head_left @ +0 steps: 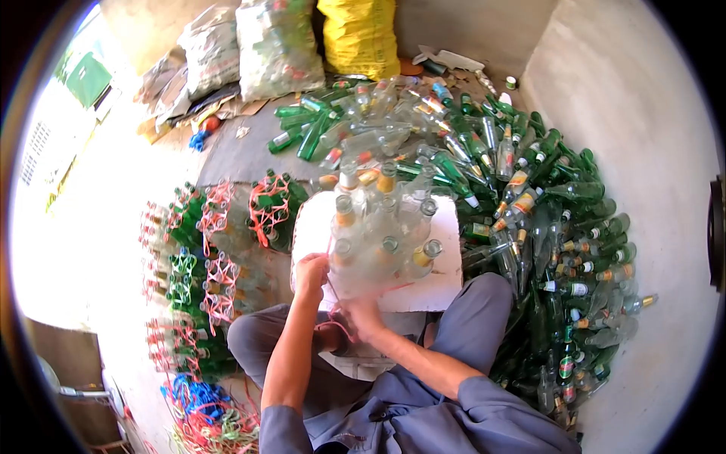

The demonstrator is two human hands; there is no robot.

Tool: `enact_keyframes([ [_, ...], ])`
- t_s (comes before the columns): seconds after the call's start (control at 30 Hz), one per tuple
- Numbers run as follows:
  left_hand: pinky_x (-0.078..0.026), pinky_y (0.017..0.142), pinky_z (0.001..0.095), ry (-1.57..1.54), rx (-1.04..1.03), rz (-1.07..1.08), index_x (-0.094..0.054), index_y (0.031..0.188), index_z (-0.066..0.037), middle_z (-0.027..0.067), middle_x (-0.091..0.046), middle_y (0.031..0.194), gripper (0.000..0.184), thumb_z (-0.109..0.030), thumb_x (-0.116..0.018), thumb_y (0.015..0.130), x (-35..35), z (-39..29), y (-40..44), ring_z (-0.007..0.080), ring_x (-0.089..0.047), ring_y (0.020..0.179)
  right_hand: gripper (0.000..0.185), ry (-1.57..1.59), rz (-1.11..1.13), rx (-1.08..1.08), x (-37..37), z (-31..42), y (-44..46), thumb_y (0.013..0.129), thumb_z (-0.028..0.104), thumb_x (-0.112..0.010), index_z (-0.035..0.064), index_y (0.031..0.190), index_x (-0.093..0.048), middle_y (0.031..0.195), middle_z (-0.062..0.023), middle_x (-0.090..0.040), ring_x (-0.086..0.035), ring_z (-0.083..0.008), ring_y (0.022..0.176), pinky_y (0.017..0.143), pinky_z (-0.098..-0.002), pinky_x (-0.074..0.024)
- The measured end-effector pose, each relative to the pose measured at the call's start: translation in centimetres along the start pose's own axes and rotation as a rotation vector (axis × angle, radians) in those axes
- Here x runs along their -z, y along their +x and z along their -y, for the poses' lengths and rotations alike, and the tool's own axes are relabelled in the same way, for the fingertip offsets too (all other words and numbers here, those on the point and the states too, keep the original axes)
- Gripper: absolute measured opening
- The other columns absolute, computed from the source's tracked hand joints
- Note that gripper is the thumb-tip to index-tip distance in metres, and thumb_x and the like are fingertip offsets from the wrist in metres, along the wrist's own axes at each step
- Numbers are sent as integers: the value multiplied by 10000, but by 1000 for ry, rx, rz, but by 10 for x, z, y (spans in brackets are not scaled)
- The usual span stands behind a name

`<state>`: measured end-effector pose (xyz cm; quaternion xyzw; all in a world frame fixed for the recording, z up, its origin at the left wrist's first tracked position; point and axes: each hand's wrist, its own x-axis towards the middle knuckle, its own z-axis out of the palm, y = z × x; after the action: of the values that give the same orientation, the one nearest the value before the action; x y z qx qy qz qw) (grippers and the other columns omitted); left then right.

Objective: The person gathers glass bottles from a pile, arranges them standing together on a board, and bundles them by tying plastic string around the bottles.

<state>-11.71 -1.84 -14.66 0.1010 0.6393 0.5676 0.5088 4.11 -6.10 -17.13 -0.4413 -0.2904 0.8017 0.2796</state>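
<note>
A block of clear glass bottles (386,234) stands upright on a white board (446,265) in front of me, several of them with orange or yellow labels at the neck. My left hand (311,271) is closed at the near left corner of the block, gripping a thin reddish string (331,286). The string runs along the front of the bottles, low down. Nearer my lap, my right hand (364,318) is smeared by motion beside a loose loop of the string; its fingers cannot be made out.
Bundles of bottles tied with string (219,280) stand on the left. Loose green and clear bottles (522,197) are heaped along the right wall and behind the board. Tangled blue and red string (200,408) lies at lower left. A yellow sack (359,38) stands at the back.
</note>
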Motion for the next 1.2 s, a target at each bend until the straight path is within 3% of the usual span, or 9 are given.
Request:
enact_keyframes([
  [0.2, -465, 528, 248, -44, -152, 65, -666, 877, 38, 65, -651, 725, 139, -70, -641, 793, -8, 4, 39, 134, -585, 555, 198, -98, -10, 13, 2, -5, -3, 839, 124, -607, 2, 689, -649, 580, -7, -556, -383, -43, 416, 374, -223, -245],
  [0.4, -481, 551, 272, -35, -160, 81, -667, 834, 42, 92, -665, 744, 133, -79, -615, 813, -1, 9, 32, 152, -611, 591, 276, -70, -6, 57, 4, -20, 3, 877, 110, -569, -31, 652, -642, 679, -64, -657, -612, -125, 602, 558, -266, -481],
  [0.5, -483, 555, 281, 181, -276, -119, -668, 823, 33, 90, -667, 740, 128, -83, -615, 818, -11, 1, -4, 158, -614, 600, 275, -135, -47, 98, 4, -34, 3, 880, 119, -557, -28, 671, -657, 666, -67, -659, -610, -121, 590, 549, -270, -477],
  [0.53, -433, 482, 265, 550, -462, -96, -645, 786, 7, 67, -638, 697, 105, -69, -583, 821, -2, 5, -5, 129, -566, 531, 274, -124, -52, 85, 4, -30, 1, 880, 123, -551, -26, 678, -663, 659, -69, -659, -612, -121, 587, 549, -272, -477],
  [0.63, -280, 378, 231, 349, -114, -81, -580, 721, -14, 25, -557, 607, 96, -56, -568, 807, -4, -5, -48, 58, -399, 402, 266, -178, -65, 64, 1, -12, -10, 872, 138, -542, -15, 701, -677, 650, -76, -660, -625, -128, 596, 554, -282, -480],
  [0.73, -320, 365, 216, 470, -54, -32, -608, 775, -19, 40, -589, 610, 100, -98, -599, 836, -1, 0, -84, 74, -446, 392, 256, -213, -57, 91, 1, -11, -13, 862, 154, -542, -4, 719, -684, 647, -83, -654, -631, -136, 602, 558, -307, -479],
  [0.77, -349, 368, 214, 469, 2, -2, -617, 821, -3, 58, -619, 633, 119, -116, -603, 856, 6, 5, -88, 86, -502, 411, 270, -394, -49, 330, 5, -29, -5, 870, 155, -532, -10, 718, -681, 647, -83, -650, -618, -131, 598, 553, -323, -480],
  [1.03, -508, 563, 331, 727, -104, -67, -653, 839, 60, 119, -625, 610, 271, -206, -607, 816, 37, 67, -64, 221, -643, 574, 250, -130, -109, 113, -3, -1, -25, 884, 140, -551, -44, 753, -659, 678, -54, -645, -567, -96, 604, 529, -309, -442],
  [1.2, -489, 491, 262, 390, 24, 76, -614, 865, 6, 71, -626, 675, 148, -137, -582, 883, 34, 58, -74, 139, -602, 549, 202, 161, -75, 60, -12, 11, -35, 868, 110, -576, -50, 770, -651, 702, -30, -620, -557, -82, 625, 534, -294, -446],
])
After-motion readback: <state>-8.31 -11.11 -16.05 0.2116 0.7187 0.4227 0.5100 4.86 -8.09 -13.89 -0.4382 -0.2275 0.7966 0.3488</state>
